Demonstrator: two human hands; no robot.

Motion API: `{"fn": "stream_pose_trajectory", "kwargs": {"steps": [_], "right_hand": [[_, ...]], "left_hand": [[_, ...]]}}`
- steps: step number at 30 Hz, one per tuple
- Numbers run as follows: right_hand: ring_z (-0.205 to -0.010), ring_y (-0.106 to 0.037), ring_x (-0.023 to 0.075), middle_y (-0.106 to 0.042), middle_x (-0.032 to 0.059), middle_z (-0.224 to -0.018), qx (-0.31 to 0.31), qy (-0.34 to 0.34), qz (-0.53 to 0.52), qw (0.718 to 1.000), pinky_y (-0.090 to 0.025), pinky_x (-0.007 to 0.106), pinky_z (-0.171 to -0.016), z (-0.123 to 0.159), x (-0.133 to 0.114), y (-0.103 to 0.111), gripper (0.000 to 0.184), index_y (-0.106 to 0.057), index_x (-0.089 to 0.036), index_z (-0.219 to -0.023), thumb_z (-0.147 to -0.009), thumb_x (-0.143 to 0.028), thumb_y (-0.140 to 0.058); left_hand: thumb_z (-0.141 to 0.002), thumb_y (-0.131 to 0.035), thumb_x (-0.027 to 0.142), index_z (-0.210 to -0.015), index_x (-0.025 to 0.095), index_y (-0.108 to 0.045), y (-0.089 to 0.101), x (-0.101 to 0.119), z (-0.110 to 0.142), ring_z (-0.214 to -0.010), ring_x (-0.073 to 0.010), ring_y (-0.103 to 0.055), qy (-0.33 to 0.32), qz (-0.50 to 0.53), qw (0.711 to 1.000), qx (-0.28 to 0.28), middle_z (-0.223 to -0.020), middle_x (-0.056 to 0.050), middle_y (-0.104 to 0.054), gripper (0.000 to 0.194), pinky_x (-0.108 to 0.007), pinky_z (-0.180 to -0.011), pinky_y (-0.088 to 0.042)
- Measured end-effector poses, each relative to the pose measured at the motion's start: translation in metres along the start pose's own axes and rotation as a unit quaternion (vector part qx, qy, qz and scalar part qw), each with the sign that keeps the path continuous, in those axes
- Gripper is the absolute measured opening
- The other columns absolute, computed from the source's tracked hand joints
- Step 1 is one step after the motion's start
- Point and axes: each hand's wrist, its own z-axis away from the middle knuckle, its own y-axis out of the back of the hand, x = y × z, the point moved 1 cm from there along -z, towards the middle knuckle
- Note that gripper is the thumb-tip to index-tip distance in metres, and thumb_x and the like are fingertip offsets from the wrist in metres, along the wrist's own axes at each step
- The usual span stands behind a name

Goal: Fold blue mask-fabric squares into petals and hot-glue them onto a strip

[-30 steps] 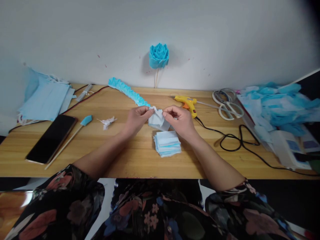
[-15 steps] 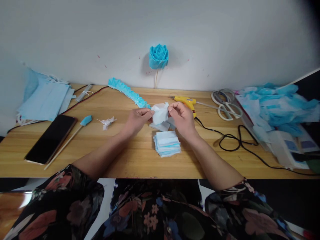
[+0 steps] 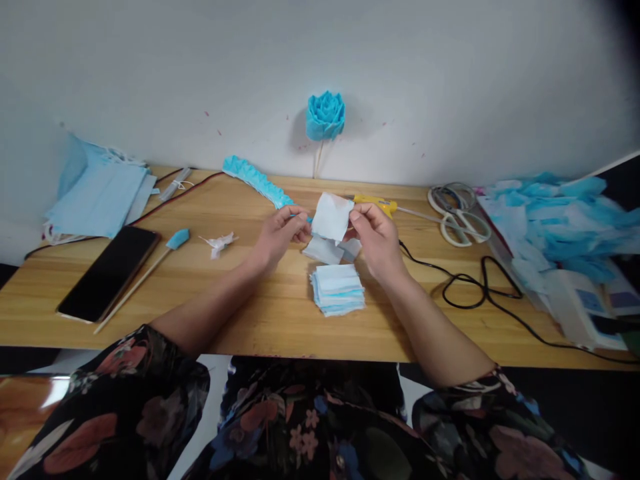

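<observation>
My right hand pinches a pale blue-white square of mask fabric by its right edge and holds it up over the table. Just left of the square is my left hand, thumb and fingers drawn together; whether anything is between them is hidden. Several grey-white fabric pieces lie under the held square. Nearer me is a neat stack of blue and white fabric squares. A row of folded blue pieces runs back and left from my left fingertips.
A blue fabric rose on a stick stands by the wall. Rightward are a yellow glue gun, its looping cord, scissors and a heap of blue scraps. Leftward lie a phone, a blue-tipped stick and masks.
The fabric square has come up and now faces me flatter. My left fingers have left its edge, while my right hand keeps hold. The whole view has shifted slightly.
</observation>
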Motion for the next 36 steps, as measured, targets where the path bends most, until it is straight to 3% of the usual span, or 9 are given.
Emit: {"fn": "stream_pose_trajectory", "kwargs": {"steps": [5, 12, 17, 23, 36], "right_hand": [[-0.066, -0.058, 0.013, -0.06, -0.0015, -0.077, 0.0, 0.005, -0.008, 1.0, -0.054, 0.029, -0.061, 0.0, -0.001, 0.0, 0.032, -0.056, -0.025, -0.082, -0.087, -0.053, -0.07], [-0.066, -0.058, 0.0122, -0.06, -0.002, -0.077, -0.006, 0.004, -0.017, 1.0, -0.053, 0.028, -0.061, 0.0, -0.001, -0.001, 0.032, -0.057, -0.025, -0.082, -0.086, -0.053, -0.071], [-0.065, -0.057, 0.0108, -0.059, -0.0031, -0.075, -0.004, 0.007, -0.031, 0.999, -0.053, 0.026, -0.059, 0.0, 0.001, -0.001, 0.029, -0.058, -0.024, -0.081, -0.088, -0.049, -0.071], [-0.064, -0.057, 0.0108, -0.06, -0.0037, -0.073, 0.012, -0.009, -0.055, 0.998, -0.051, 0.025, -0.056, -0.002, 0.002, 0.0, 0.036, -0.059, -0.024, -0.08, -0.083, -0.056, -0.075], [-0.066, -0.056, 0.0112, -0.06, -0.0029, -0.074, 0.004, -0.028, -0.081, 0.996, -0.05, 0.026, -0.058, -0.001, -0.002, -0.001, 0.034, -0.059, -0.024, -0.08, -0.082, -0.054, -0.075]], "left_hand": [[-0.084, -0.071, 0.043, -0.082, 0.017, -0.065, -0.002, 0.004, 0.001, -0.06, -0.0092, -0.056, -0.003, -0.011, 1.0, -0.003, -0.071, -0.001, -0.068, 0.027, -0.024, -0.061, -0.047], [-0.078, -0.075, 0.028, -0.079, 0.017, -0.065, -0.006, 0.01, 0.002, -0.059, -0.0092, -0.054, 0.035, -0.024, 0.999, 0.003, -0.067, 0.001, -0.065, 0.015, -0.023, -0.059, -0.045], [-0.075, -0.076, 0.029, -0.071, 0.017, -0.063, -0.006, 0.011, 0.003, -0.058, -0.0087, -0.052, 0.032, -0.036, 0.999, 0.008, -0.062, 0.003, -0.06, 0.019, -0.022, -0.058, -0.044], [-0.072, -0.076, 0.028, -0.068, 0.017, -0.062, -0.007, 0.012, 0.003, -0.054, -0.0078, -0.05, 0.03, -0.049, 0.998, 0.007, -0.058, 0.004, -0.058, 0.018, -0.021, -0.057, -0.042], [-0.075, -0.073, 0.024, -0.068, 0.017, -0.061, -0.007, 0.009, 0.003, -0.055, -0.008, -0.051, 0.034, -0.051, 0.998, -0.007, -0.058, 0.003, -0.058, 0.016, -0.021, -0.056, -0.043]]}}
